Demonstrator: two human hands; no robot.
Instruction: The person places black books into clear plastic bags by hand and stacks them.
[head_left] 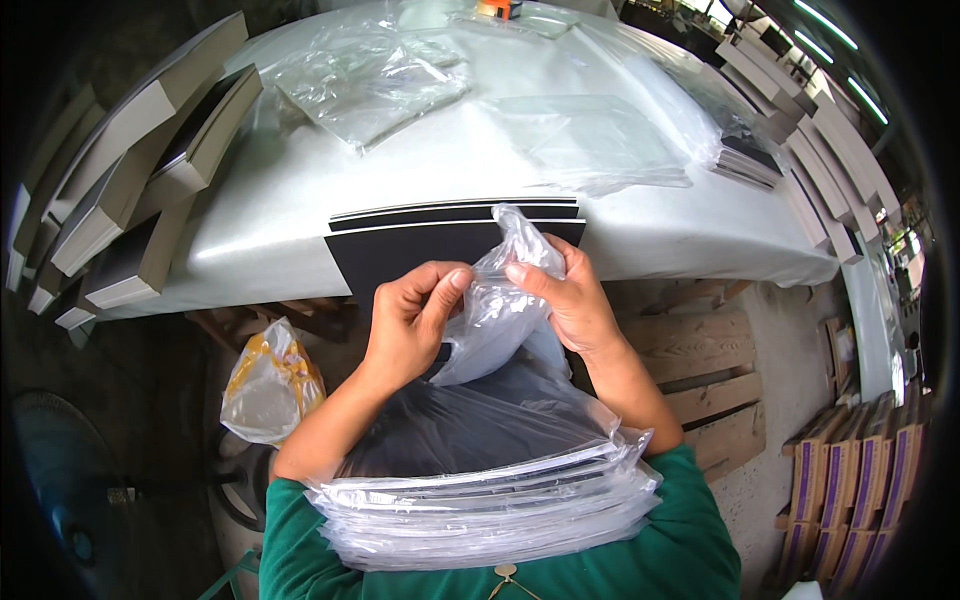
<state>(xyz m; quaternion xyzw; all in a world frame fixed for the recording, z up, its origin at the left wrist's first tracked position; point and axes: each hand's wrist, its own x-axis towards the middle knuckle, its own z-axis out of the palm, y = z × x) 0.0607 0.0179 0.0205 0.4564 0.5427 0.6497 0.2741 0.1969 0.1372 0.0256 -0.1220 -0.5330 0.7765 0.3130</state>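
Note:
A clear plastic bag (485, 505) holds a stack of flat black boards with white edges, resting against my green shirt. Its loose end (515, 250) is bunched up between my hands. With thumb and fingertips, my left hand (412, 315) pinches the left side of that plastic. On the other side, my right hand (575, 300) is closed on the bunched plastic, thumb pressed on top. Just beyond my hands, a few more black boards (390, 250) stand at the near edge of the table.
The table (240, 235) has a pale cover, with clear plastic bags (370, 85) and an orange tape roll (498, 9) on it. Stacked boards flank it left (150, 130) and right (820, 170). Below are a tied plastic bag (270, 385), a wooden pallet (700, 350) and cartons (850, 470).

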